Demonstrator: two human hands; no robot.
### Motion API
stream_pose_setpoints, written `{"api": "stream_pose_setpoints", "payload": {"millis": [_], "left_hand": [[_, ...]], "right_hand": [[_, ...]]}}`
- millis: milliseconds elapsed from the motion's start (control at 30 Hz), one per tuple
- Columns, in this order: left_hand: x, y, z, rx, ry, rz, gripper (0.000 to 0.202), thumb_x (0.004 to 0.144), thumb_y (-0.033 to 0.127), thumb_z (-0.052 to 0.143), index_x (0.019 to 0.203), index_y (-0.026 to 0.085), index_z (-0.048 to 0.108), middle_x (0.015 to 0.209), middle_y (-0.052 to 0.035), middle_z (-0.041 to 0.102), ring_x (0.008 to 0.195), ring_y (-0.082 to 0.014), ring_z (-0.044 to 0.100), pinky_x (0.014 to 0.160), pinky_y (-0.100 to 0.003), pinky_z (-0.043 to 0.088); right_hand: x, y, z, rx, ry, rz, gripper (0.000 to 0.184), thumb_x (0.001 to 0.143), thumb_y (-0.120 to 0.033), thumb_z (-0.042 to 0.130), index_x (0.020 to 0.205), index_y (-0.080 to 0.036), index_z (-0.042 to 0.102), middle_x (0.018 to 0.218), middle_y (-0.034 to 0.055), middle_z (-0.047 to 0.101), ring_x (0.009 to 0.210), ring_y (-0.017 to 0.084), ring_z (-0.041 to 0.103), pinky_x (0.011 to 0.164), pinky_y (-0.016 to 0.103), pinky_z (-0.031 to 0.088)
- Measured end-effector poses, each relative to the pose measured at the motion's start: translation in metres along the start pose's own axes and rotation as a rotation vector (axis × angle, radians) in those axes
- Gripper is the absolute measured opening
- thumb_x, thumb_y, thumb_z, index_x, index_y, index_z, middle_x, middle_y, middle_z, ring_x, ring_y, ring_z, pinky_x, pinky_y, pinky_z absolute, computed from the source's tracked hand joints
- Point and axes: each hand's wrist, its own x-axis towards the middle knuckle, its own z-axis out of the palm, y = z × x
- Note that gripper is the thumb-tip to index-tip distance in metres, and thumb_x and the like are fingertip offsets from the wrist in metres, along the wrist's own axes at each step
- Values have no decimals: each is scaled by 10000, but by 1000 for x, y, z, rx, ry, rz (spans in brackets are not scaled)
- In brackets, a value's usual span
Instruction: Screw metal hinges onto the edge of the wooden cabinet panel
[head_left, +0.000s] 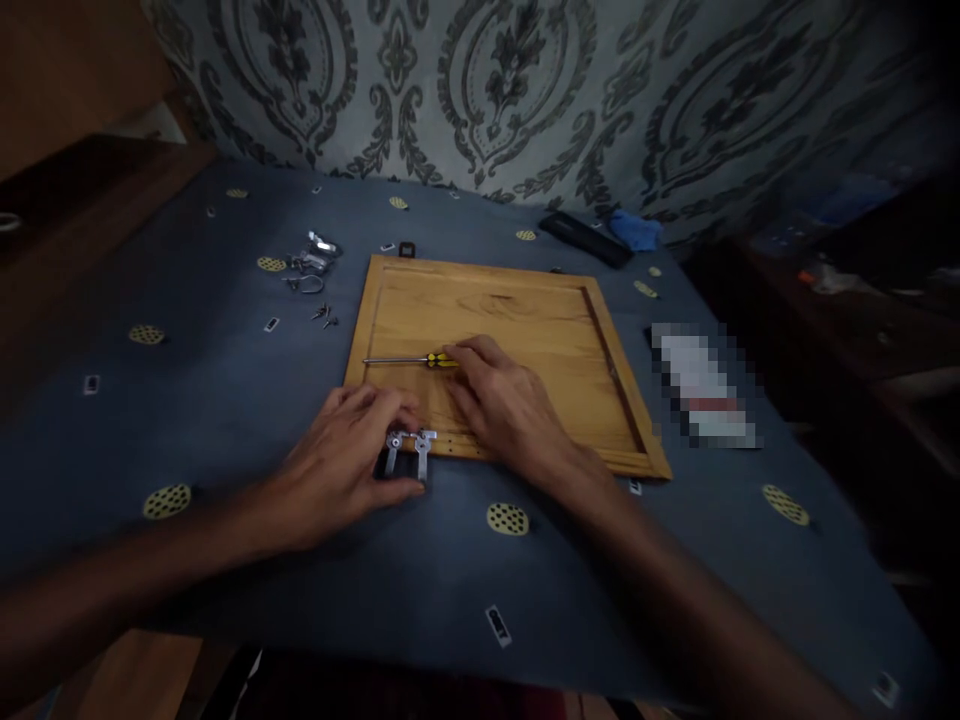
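Observation:
A wooden cabinet door panel [525, 310] lies flat on a blue cloth-covered table [225, 400]. My left hand [345, 465] is curled around a metal hinge [409, 450] set at the panel's near edge. My right hand [502, 400] rests on the panel, its fingers closed on the yellow handle of a screwdriver [409, 360] whose thin shaft points left and lies flat on the wood.
More metal hinges [311, 262] and loose screws [325, 316] lie at the back left of the table. A dark flat object [585, 238] and a blue cloth [634, 230] sit at the back by the patterned wall. A blurred box [705, 385] lies right of the panel.

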Motion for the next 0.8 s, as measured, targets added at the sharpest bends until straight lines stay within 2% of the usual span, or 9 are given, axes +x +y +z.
{"api": "stream_pose_setpoints", "payload": {"millis": [133,233,300,433,500,633,700,800], "left_hand": [[-1,-1,2,8,13,-15,497,813,275,939,1163,255,588,1222,-30,768,1158,-305,694,985,-434,479],[0,0,2,9,9,-21,502,806,289,947,1156,254,588,1214,-33,770,1170,-311,695,991,-443,484],[0,1,1,4,-15,-34,495,823,287,930,1174,252,583,1225,-40,770,1188,-314,693,1008,-452,488],[2,3,-3,-7,-50,-45,509,830,278,912,1210,249,574,1270,-50,765,1234,-319,684,1056,-469,483],[3,4,-4,-11,-55,-50,512,832,279,907,1219,247,572,1281,-51,762,1243,-319,681,1066,-471,480],[4,5,-6,-18,-82,-65,455,844,277,895,1168,246,577,1264,-41,761,1245,-320,673,1066,-474,472],[4,5,-6,-27,-78,-59,467,838,268,903,1169,252,574,1253,-33,761,1242,-318,673,1067,-472,466],[4,5,-6,-40,-69,-52,496,838,264,906,1198,256,565,1245,-29,762,1236,-313,678,1065,-462,463]], "right_hand": [[-1,-3,-1,-95,-18,33,378,1045,-139,476,1323,-164,731,1312,166,736,994,285,750,767,360,523],[-4,2,-3,-119,2,39,292,1027,-186,535,1196,-168,772,1184,159,766,912,285,735,699,354,459],[-5,7,-4,-104,31,32,228,1003,-215,578,1090,-174,784,1089,153,777,918,298,721,710,363,446],[-5,23,-5,5,113,-3,84,921,-244,682,914,-204,754,919,108,768,957,303,697,829,392,484],[-5,29,-6,85,162,-5,84,920,-276,693,920,-204,738,891,87,760,902,276,700,805,381,510],[-9,28,-17,326,246,-1,175,976,-352,673,1032,-194,723,883,49,757,715,189,694,607,304,515],[-10,19,-29,564,337,-17,184,944,-361,742,1039,-204,735,883,29,755,646,160,678,526,281,490],[-9,-5,-52,708,605,-40,186,841,-302,899,922,-236,746,863,-8,745,596,121,637,491,262,450]]}}
